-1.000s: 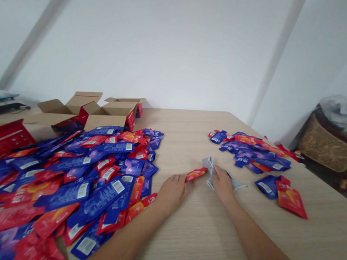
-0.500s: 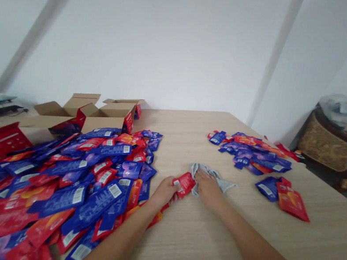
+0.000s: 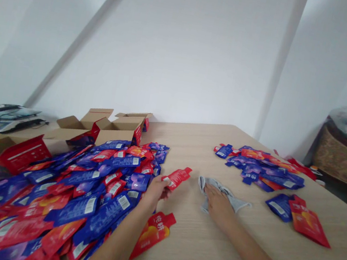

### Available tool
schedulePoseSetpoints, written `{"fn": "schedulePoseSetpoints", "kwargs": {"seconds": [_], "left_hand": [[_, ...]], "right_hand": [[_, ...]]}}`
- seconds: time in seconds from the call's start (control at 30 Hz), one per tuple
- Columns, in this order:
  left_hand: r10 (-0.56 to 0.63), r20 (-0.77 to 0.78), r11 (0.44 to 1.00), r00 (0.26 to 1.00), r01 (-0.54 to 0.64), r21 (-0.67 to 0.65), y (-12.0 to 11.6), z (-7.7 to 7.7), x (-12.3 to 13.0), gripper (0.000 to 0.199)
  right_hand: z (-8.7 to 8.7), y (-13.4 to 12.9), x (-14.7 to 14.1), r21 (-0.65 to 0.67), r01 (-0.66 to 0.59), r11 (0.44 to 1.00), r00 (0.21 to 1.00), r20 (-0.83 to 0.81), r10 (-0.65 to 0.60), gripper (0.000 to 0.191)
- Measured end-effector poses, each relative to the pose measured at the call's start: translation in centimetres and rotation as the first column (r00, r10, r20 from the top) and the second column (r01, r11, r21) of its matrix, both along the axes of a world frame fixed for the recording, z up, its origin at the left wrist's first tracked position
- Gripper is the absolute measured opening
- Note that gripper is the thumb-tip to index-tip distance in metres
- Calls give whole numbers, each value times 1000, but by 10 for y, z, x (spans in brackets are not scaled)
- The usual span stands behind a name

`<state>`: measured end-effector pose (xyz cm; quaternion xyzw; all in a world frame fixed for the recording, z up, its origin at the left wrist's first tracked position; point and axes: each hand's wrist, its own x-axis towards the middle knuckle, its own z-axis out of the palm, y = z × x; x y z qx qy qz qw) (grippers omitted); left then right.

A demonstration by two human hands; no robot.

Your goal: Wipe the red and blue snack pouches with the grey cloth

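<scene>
My left hand (image 3: 156, 190) pinches a red pouch (image 3: 177, 178) by its lower end, raised a little over the table near the pile's right edge. A white barcode label shows beside the fingers. To the right, my right hand (image 3: 218, 204) is on a crumpled grey cloth (image 3: 235, 200), fingers bent over it and pressing it to the tabletop; the fingertips are partly hidden in its folds. The pouch and cloth are apart. Another red pouch (image 3: 153, 234) with an orange fruit picture lies just below my left wrist.
A big heap of blue and red pouches (image 3: 89, 205) covers the table's left side. Open cardboard boxes (image 3: 119, 131) stand behind it. A smaller pouch pile (image 3: 259, 165) lies at the right, with a blue pouch (image 3: 281, 206) and red pouch (image 3: 310, 221) nearer. A patterned chair (image 3: 346, 156) stands beyond.
My left hand has drawn the red pouch away from the cloth, and its spout end now points up and right. The lower red pouch has come into fuller view. The camera has shifted.
</scene>
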<state>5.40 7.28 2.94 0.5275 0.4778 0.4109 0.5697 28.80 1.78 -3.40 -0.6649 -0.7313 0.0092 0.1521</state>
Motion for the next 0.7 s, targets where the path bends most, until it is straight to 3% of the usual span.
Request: {"fn": "schedulePoseSetpoints", "kwargs": {"seconds": [0.1, 0.17, 0.23, 0.27, 0.4, 0.47, 0.57, 0.7], "left_hand": [[165, 190, 976, 968, -187, 107, 15, 28, -35, 13], [288, 404, 920, 868, -368, 134, 24, 42, -50, 15], [312, 456, 911, 834, -399, 106, 29, 48, -50, 19], [290, 425, 927, 857, -361, 96, 31, 47, -44, 21], [66, 201, 992, 977, -87, 95, 42, 28, 10, 25], [-46, -9, 993, 999, 47, 113, 53, 16, 48, 28], [-106, -319, 970, 942, 168, 174, 75, 0, 106, 35], [-121, -479, 925, 869, 274, 264, 107, -13, 178, 44]], "right_hand": [[1, -5, -4, -4, 9, 1000, 1000, -6, -9, 59], [6, -8, -9, -7, 23, 1000, 1000, -21, -23, 55], [11, -10, -15, -9, 40, 999, 998, -38, -41, 49], [13, -10, -17, -12, 49, 999, 998, -45, -49, 48], [18, -13, -26, -34, 40, 999, 997, -65, -42, 51], [18, -14, -30, -22, 11, 1000, 997, -81, -13, 50], [16, -14, -37, 10, -23, 1000, 993, -114, 24, 47], [13, -10, -44, 67, -37, 997, 987, -154, 48, 45]]}}
